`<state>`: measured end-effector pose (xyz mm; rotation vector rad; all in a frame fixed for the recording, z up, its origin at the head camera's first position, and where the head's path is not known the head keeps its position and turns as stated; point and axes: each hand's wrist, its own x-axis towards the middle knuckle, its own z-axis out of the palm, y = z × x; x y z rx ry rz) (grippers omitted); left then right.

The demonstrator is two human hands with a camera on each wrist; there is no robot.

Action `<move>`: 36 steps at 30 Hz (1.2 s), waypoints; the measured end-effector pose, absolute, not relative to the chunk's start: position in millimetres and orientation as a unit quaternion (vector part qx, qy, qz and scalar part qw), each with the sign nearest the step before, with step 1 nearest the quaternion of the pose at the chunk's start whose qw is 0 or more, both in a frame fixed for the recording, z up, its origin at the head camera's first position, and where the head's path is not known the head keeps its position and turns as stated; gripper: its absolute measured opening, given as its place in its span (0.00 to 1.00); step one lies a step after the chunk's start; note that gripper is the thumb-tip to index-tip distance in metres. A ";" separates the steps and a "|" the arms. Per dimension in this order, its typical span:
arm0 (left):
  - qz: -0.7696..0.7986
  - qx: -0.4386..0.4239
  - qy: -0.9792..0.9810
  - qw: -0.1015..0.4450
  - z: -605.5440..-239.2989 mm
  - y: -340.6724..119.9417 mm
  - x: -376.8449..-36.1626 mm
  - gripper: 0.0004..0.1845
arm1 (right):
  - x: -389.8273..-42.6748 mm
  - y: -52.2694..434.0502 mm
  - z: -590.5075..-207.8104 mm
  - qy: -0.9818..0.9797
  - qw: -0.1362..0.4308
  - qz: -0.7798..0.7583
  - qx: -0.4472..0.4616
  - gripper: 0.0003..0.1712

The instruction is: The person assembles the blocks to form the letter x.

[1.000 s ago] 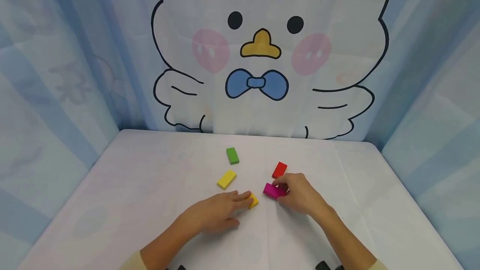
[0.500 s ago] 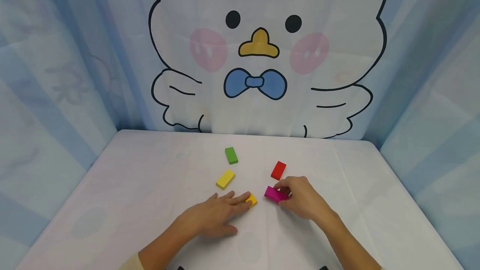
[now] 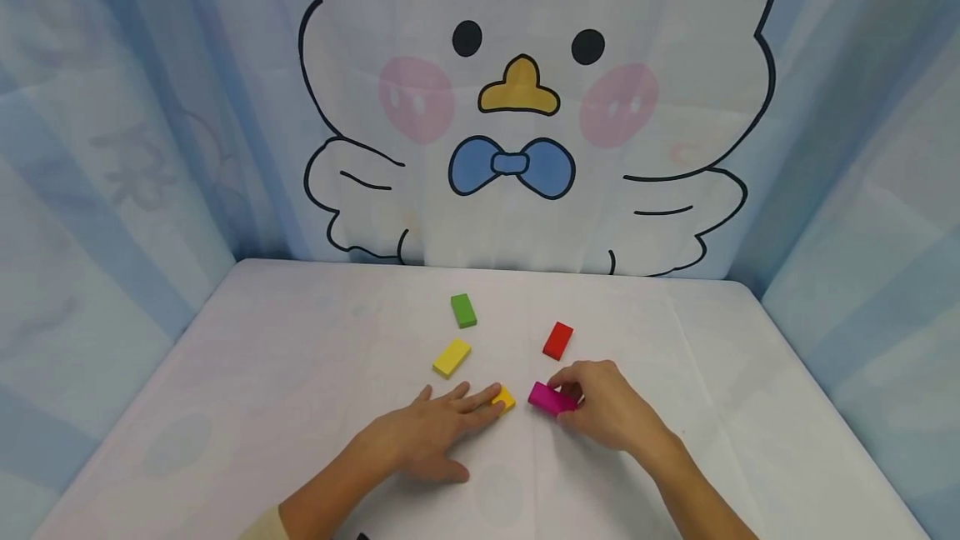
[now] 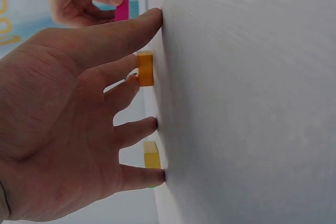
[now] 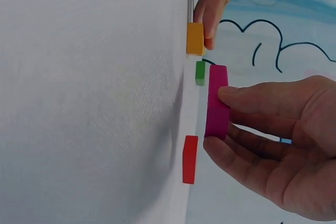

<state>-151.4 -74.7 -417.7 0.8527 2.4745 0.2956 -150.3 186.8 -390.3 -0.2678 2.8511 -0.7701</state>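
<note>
My right hand point(image 3: 611, 408) pinches a magenta block point(image 3: 549, 397) between thumb and fingers. In the right wrist view a gap shows between this magenta block point(image 5: 217, 100) and the white tabletop. My left hand point(image 3: 435, 437) is spread low over the table, with two fingertips on an orange-yellow block point(image 3: 507, 399). The left wrist view shows those fingers against the side of the orange-yellow block point(image 4: 146, 68), the thumb and other fingertips reaching down to the tabletop. The magenta block is just right of the orange-yellow one, apart from it.
Farther back on the white table point(image 3: 300, 340) lie a yellow block point(image 3: 452, 358), a green block point(image 3: 463, 311) and a red block point(image 3: 557, 341). Behind the table hangs a curtain point(image 3: 517, 223) with a printed cartoon bird; patterned blue cloth point(image 3: 112, 190) covers the sides.
My right hand has moved a little toward me with the magenta block, away from the red block. My left fingers have shifted slightly on the orange-yellow block, the thumb spreading nearer to me.
</note>
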 end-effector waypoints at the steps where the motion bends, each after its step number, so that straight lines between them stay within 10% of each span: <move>1: 0.109 0.314 0.909 0.251 -417.8 -74.7 -151.3 0.49 | -150.0 186.3 -389.9 0.957 0.091 -0.259 -0.089 0.21; 36: 0.103 0.324 0.908 0.245 -418.5 -75.9 -152.2 0.49 | -140.7 171.5 -396.3 0.943 0.149 -0.265 -0.137 0.21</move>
